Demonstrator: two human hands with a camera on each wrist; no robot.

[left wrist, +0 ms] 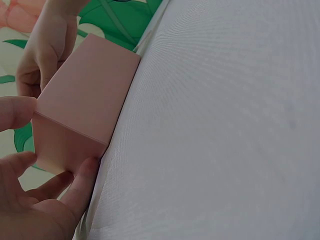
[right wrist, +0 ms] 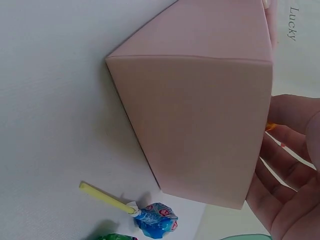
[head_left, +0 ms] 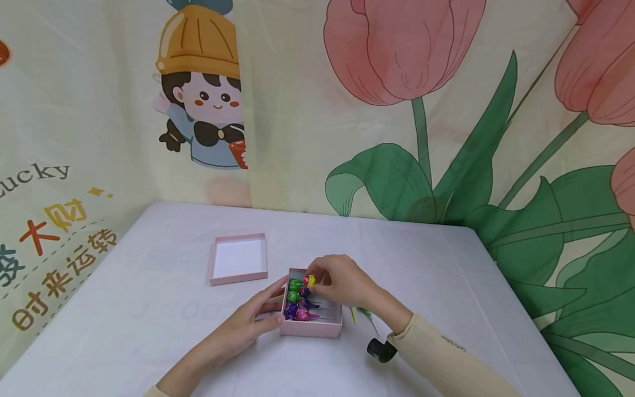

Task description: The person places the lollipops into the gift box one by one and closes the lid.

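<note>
An open pink box (head_left: 311,329) stands on the table with several wrapped lollipops inside, among them a green one (head_left: 294,296), a purple one (head_left: 291,312) and a pink one (head_left: 302,314). Their white sticks point right. At the box's left side my left hand (head_left: 252,317) rests its fingers and thumb against the wall; the left wrist view shows the fingertips (left wrist: 89,167) touching the box. My right hand (head_left: 342,278) pinches a yellow-and-red lollipop (head_left: 310,280) over the box's far part. In the right wrist view the box wall hides most of that lollipop.
The pink box lid (head_left: 239,259) lies hollow side up behind and left of the box. To the right of the box lie a blue lollipop (right wrist: 157,220) with a yellow stick and a green one (right wrist: 117,237). A printed cloth (head_left: 292,138) hangs behind the table.
</note>
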